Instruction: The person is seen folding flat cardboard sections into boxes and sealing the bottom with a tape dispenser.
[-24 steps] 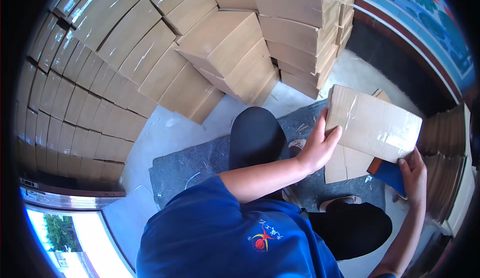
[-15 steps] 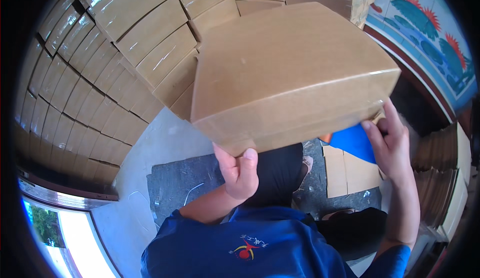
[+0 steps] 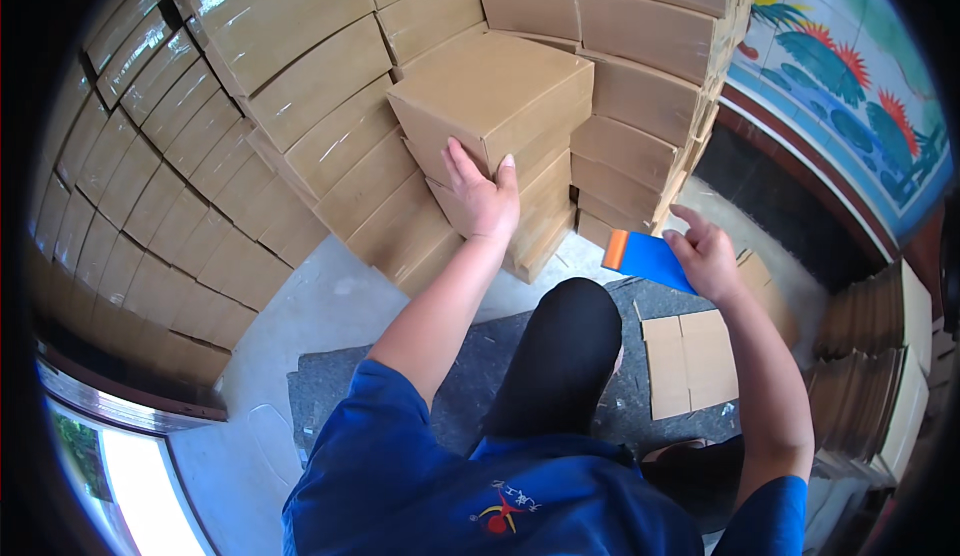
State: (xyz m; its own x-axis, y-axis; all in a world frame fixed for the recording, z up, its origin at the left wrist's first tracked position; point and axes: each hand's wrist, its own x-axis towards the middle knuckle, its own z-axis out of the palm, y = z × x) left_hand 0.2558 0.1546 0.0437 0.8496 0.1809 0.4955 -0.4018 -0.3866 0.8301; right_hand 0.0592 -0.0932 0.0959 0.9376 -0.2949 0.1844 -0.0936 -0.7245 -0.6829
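The left hand (image 3: 483, 194) lies with spread fingers on the near side face of a closed brown cardboard box (image 3: 490, 96), the fingertips reaching up to its top edge; the palm presses flat and does not close around anything. This box sits on top of a short stack of similar boxes (image 3: 520, 216), directly ahead of the hand and slightly above it. To the left of the hand, long rows of the same boxes (image 3: 200, 156) are stacked, and behind and to the right of it a taller pile (image 3: 640, 76) stands. The right hand (image 3: 708, 256) is well apart from the box, lower and to the right, and it holds a blue scraper with an orange edge (image 3: 645, 256) between thumb and fingers; the tool points to the left of this hand. Just below and near the right hand, a flat folded carton blank (image 3: 690, 366) lies on a grey mat (image 3: 460, 396) on the floor. Between both forearms the person's knee in black trousers (image 3: 560, 346) is seen.
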